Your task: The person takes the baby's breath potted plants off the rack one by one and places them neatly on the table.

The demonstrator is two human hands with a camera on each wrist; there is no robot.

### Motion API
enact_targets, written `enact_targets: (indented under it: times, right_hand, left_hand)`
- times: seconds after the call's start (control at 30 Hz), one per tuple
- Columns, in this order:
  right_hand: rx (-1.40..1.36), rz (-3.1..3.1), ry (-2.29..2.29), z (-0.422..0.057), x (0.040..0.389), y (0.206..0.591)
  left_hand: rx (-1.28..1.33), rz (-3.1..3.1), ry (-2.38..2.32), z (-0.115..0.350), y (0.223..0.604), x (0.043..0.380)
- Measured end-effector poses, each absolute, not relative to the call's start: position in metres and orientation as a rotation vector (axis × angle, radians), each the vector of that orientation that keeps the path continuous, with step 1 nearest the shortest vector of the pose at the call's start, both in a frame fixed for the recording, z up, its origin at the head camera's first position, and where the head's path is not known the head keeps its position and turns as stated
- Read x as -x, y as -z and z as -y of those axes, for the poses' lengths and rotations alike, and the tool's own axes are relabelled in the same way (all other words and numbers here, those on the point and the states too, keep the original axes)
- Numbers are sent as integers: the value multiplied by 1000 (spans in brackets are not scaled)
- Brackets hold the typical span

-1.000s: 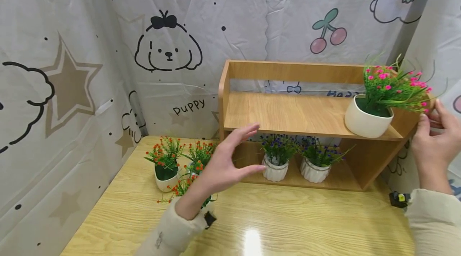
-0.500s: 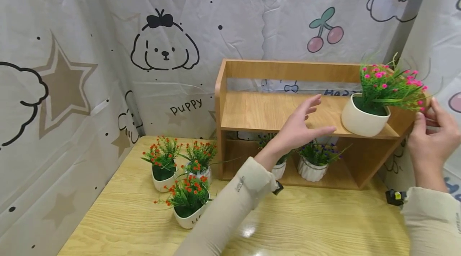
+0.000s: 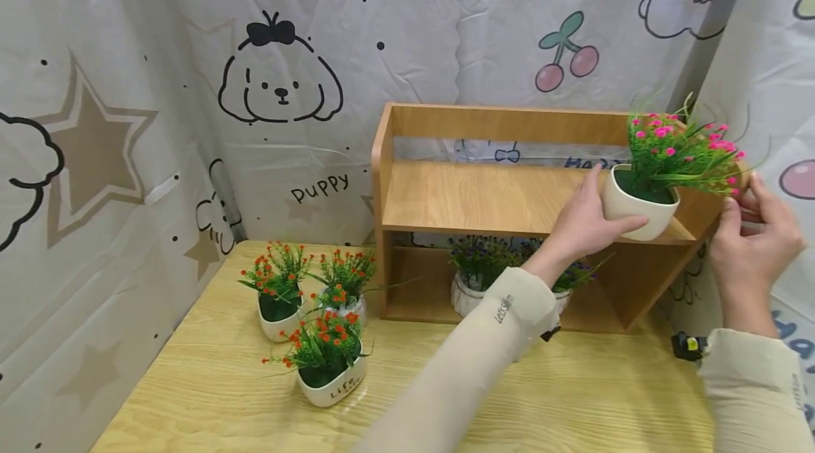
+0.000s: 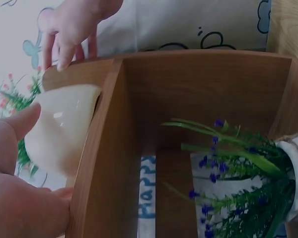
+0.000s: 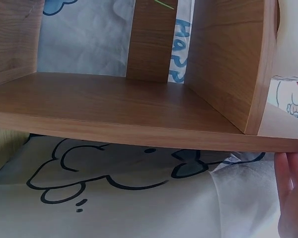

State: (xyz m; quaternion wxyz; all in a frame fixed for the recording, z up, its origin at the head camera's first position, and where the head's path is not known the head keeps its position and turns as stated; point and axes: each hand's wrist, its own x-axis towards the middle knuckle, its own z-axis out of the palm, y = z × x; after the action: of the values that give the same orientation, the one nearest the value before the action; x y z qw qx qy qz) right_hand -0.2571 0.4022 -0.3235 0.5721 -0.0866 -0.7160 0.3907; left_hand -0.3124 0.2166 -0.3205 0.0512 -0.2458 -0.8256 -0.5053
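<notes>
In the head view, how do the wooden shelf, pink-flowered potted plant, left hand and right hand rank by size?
Largest to smallest:
wooden shelf
pink-flowered potted plant
left hand and right hand, too alike to rank

The bare left hand [image 3: 586, 223] meets a long cream fabric left sleeve [image 3: 458, 368], wrinkled at the cuff and printed with small dark lettering [image 3: 504, 309] resembling "Let's slim". Near the right edge of the yellow wood-grain desk [image 3: 223, 403], the bare right hand [image 3: 754, 248] meets a matching right sleeve [image 3: 748, 396] with similar, foreshortened print [image 3: 797, 392]. Beside its cuff shows a small black device [image 3: 685, 347] with a yellow patch [image 3: 692, 343].
</notes>
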Motion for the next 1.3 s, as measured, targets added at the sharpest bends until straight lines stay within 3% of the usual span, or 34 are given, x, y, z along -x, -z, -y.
enact_targets:
  times: [0.63,1.3]
  right_hand:
    - [227,1696,-887,-421,271,335]
    - [284,1718,-821,-424,274,339]
  left_hand:
    - [519,2628,929,-245,328,303]
    - [741,2607,1005,-226,329,304]
